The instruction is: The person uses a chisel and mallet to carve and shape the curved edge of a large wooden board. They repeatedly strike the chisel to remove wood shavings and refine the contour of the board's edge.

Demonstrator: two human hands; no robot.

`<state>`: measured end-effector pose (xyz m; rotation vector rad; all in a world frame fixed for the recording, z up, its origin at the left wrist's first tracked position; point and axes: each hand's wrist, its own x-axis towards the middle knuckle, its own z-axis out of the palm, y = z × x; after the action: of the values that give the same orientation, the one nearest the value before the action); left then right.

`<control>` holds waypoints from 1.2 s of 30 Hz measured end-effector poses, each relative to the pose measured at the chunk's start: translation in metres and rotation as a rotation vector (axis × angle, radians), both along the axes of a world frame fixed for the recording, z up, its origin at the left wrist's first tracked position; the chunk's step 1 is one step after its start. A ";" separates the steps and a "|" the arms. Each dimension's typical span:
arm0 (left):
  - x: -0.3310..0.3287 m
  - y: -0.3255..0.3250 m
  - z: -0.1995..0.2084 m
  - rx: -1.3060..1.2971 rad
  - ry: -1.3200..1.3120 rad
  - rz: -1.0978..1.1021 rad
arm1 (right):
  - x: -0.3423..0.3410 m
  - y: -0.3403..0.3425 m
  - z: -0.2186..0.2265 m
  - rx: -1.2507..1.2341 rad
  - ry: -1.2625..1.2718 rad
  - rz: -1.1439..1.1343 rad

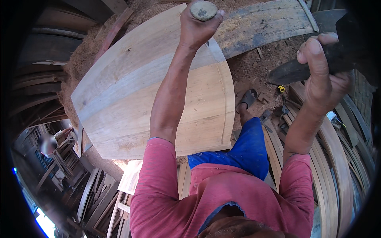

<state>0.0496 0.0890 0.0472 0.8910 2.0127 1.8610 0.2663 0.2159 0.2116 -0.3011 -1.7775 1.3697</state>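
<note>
Left hand [195,29], in the head view, is closed around a round-ended handle [203,10], held over the upper right part of a wooden panel [127,91]; the fist hides most of the tool, so its kind is hard to tell. The right hand [323,77] grips a dark block [291,72] beyond the panel's right edge, its outline lost in the black rim. The left forearm covers part of the panel. Markings on a small yellow object [281,89] are too tiny to read.
</note>
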 end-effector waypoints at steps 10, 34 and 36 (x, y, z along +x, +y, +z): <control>0.004 0.001 0.001 -0.033 0.007 0.000 | 0.002 0.007 0.001 0.019 0.009 0.030; 0.026 -0.018 -0.001 -0.105 0.137 -0.029 | -0.042 -0.007 0.006 0.550 -0.348 -0.095; 0.028 -0.026 -0.003 -0.090 0.119 -0.034 | -0.039 -0.005 -0.001 0.423 -0.250 -0.018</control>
<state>0.0772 0.0625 0.0439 1.0257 2.1176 1.7228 0.2270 0.2109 0.2107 -0.2636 -2.2115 0.9408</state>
